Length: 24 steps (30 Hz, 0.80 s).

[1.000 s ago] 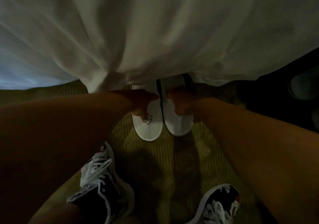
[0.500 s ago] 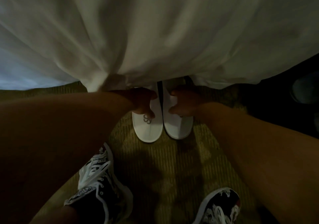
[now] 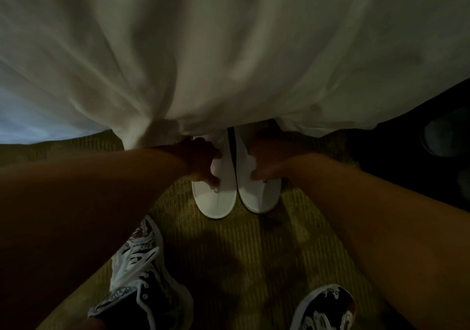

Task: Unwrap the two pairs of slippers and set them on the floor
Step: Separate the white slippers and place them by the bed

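Nothing legible shows. The left slipper [image 3: 212,202] carries a small dark mark, perhaps a logo, half hidden by fingertips of the left hand [image 3: 201,159] and too dim to read; the right slipper [image 3: 260,197] and the patterned sneakers [image 3: 142,273] show no readable lettering

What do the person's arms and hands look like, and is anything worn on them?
The left forearm and right forearm are bare, with no sleeve in view. The left hand and right hand wear no gloves. No watch or bracelet shows at either wrist; the light is too dim to tell about rings.
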Tool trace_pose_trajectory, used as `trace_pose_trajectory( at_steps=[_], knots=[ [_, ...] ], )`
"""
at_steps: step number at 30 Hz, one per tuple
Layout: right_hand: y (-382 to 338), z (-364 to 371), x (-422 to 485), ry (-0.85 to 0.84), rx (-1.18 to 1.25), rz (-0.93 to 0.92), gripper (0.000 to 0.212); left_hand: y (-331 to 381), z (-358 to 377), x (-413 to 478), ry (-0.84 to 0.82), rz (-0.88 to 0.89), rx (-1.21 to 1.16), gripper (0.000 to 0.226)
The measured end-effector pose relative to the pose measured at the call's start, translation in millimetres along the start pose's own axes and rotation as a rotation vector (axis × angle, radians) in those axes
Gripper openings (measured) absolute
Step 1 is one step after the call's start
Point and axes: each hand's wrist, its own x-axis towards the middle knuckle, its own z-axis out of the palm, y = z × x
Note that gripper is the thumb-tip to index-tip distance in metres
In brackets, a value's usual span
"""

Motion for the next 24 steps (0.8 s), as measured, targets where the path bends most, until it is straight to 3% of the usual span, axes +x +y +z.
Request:
trace_pose_trajectory(
  at_steps=[3,7,9,12,15,18,24],
  knots=[
    [-8.4,0.2,-3.5,0.057,0.015,0.002,0.05,-3.5,4.2,2.8,-0.03,0.004,0.013,0.091],
    [-4.0,-1.9,-12.7,0.101,-0.025,0.022,0.043,-7.0,2.5,0.8,-0.054,0.002,-0.046,0.091],
    [-2.8,-1.2,-8.9,0.048,-0.006,0.046,0.049,-5.0,4.8,0.3,-0.055,0.021,-0.039,0.091],
    [-4.6,3.3,-1.6,-0.16,0.012,0.11,0.071,-0.3,11.5,1.2,-0.057,0.031,-0.032,0.089],
    [-2.3,7.9,1.1,-0.031,0.073,0.067,0.065,0.1,14.7,2.7,-0.046,0.028,-0.07,0.09],
    [0.6,10.8,1.9,-0.111,0.119,0.076,0.08,-0.8,14.9,3.2,-0.024,0.026,-0.128,0.093],
    [2.4,10.1,-1.9,-0.056,0.18,0.077,0.076,2.4,14.7,4.7,-0.003,0.048,-0.154,0.091]
  ],
)
